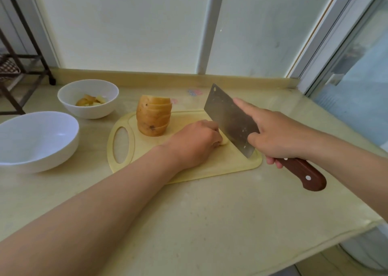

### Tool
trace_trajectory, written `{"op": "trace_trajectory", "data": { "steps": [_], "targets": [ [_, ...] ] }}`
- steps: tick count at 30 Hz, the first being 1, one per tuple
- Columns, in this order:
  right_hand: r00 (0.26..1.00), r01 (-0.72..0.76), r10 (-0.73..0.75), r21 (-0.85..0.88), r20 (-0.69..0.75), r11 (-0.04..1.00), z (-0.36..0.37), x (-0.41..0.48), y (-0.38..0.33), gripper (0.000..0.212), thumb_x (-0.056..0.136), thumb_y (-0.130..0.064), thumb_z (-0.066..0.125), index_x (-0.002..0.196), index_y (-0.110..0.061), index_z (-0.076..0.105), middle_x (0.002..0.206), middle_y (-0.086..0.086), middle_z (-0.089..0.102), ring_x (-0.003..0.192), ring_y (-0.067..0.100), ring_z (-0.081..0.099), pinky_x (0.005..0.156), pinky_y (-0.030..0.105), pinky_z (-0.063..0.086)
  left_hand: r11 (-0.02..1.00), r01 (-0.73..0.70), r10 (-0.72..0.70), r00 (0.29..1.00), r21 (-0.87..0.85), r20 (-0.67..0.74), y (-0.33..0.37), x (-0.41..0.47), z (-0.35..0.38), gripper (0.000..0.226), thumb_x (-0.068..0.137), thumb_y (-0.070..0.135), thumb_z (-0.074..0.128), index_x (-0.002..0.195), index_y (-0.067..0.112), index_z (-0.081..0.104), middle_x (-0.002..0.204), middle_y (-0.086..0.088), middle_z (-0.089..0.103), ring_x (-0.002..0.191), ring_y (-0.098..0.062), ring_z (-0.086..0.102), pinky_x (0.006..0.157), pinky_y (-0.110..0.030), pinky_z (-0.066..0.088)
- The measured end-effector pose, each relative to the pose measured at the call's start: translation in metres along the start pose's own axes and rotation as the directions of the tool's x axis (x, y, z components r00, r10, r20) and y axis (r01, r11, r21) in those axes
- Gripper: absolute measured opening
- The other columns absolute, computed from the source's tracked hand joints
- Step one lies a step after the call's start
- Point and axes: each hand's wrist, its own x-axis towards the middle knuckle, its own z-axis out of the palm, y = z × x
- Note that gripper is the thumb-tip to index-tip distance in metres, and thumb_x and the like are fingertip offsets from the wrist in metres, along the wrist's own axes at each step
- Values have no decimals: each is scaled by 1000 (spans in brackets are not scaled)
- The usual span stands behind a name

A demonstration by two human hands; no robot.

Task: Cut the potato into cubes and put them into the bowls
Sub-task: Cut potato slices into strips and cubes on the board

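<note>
Standing upright, potato [153,118], cleaver [228,119] pointing away

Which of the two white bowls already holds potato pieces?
The far bowl, left of the sliced potato; the near bowl shows only bare white inside.

You have soft daylight from the frosted window [126,28] ahead; shadows are faint. The near bowl [31,149] shows one small highlight. Frame edges bow, detail slightly soft.
</note>
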Motion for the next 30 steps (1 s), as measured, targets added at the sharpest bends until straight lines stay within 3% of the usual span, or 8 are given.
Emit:
{"op": "trace_trajectory", "data": {
  "steps": [12, 15, 20, 24, 27, 30],
  "targets": [
    [998, -31, 33, -36, 59, 999, -7, -18, 14, 90, 100, -8, 42, 153, -68, 1, 62, 9, 62, 37, 16, 62, 46, 35, 58, 1000, 9, -9, 1000, -6, -19, -2, -1, 1, 13, 88, 9, 61, 85, 5, 73, 90, -8, 65, 83, -27, 58, 69, -40, 51],
    [996, -37, 40, -36, 79, 999, -8, -20, 15, 90, 99, -9, 42, 151, -71, 1, 49, 3, 61, 38, 19, 63, 44, 35, 57, 1000, 6, -6, 1000, -5, -23, -2, -1, 2, 14, 88, 10, 60, 84, 5, 73, 90, -8, 65, 83, -27, 58, 69, -41, 51],
    [999, 8, -8, -13, 42, 1000, 10, 16, -2, 90, 97, -7, 43, 157, -61, 2, 74, 14, 67, 39, 21, 63, 42, 34, 55, 1000, -8, 8, 1000, -14, -30, -1, 0, 1, 13, 85, 10, 61, 82, 4, 73, 89, -8, 66, 80, -29, 61, 66, -39, 53],
    [999, 40, -41, 33, 15, 999, 9, 39, -8, 92, 94, -4, 42, 159, -56, 3, 92, 11, 63, 40, 17, 64, 43, 33, 56, 1000, -19, 20, 999, 19, -49, 1, -2, 0, 14, 84, 11, 61, 81, 5, 73, 84, -9, 66, 76, -30, 60, 63, -37, 52],
    [1000, 28, -28, 76, 1, 997, 8, 28, 1, 91, 96, -4, 44, 158, -59, 6, 89, 2, 54, 43, 17, 66, 43, 32, 55, 999, -6, 8, 998, 33, -62, 0, -5, 0, 18, 86, 14, 59, 80, 5, 73, 84, -9, 65, 75, -29, 59, 63, -38, 52],
    [999, 33, -32, 67, -23, 997, 8, 11, 7, 90, 98, -5, 44, 158, -59, 5, 81, 3, 54, 42, 16, 66, 43, 31, 54, 1000, 1, 0, 998, 23, -55, 0, -4, 0, 19, 87, 14, 58, 81, 5, 73, 85, -9, 66, 76, -28, 59, 64, -38, 52]
  ]
}}
